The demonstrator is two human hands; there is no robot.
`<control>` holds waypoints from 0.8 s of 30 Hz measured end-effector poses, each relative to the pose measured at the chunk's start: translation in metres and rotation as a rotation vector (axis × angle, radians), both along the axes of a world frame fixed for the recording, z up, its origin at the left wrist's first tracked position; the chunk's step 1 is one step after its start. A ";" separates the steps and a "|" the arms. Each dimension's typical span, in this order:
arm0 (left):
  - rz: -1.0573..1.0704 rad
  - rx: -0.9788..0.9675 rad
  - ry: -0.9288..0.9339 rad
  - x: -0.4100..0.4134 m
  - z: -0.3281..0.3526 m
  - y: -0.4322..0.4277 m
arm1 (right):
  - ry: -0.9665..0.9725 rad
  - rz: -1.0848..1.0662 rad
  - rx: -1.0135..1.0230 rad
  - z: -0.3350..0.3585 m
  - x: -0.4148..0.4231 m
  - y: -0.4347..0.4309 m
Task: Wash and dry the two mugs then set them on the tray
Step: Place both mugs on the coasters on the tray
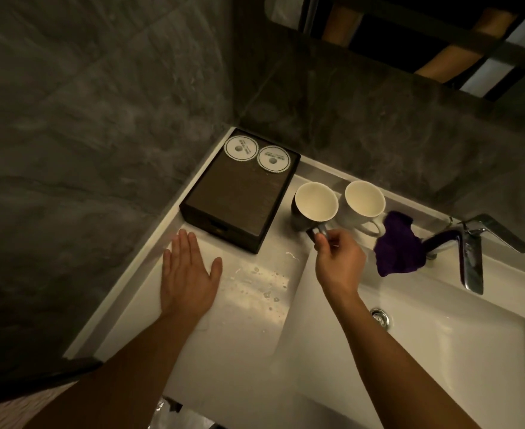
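Note:
Two mugs stand upright side by side on the white counter behind the basin. The dark mug [315, 203] is on the left, the white mug [363, 204] on the right. My right hand [338, 258] pinches the dark mug's handle. My left hand [188, 274] lies flat and open on the counter, just in front of the dark wooden tray [239, 199]. Two round paper coasters [256, 154] lie at the tray's far end. A purple cloth [397, 246] hangs by the faucet, right of the white mug.
The chrome faucet [471, 249] reaches over the white basin [425, 351], whose drain [380, 317] shows below it. Water drops dot the counter [264, 283] between my hands. Dark stone walls close the corner at left and behind.

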State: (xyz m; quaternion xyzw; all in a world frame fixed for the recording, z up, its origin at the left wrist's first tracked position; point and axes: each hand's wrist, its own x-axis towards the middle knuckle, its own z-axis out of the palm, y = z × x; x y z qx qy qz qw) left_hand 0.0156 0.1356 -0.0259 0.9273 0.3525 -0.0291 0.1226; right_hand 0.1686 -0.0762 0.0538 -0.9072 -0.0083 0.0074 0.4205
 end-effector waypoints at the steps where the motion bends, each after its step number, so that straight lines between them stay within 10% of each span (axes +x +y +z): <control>1: -0.001 0.001 0.002 0.000 0.000 0.000 | -0.012 0.014 0.004 0.004 -0.001 -0.001; 24: 0.011 0.002 -0.011 0.001 -0.002 0.000 | -0.181 0.258 0.045 0.065 0.071 0.162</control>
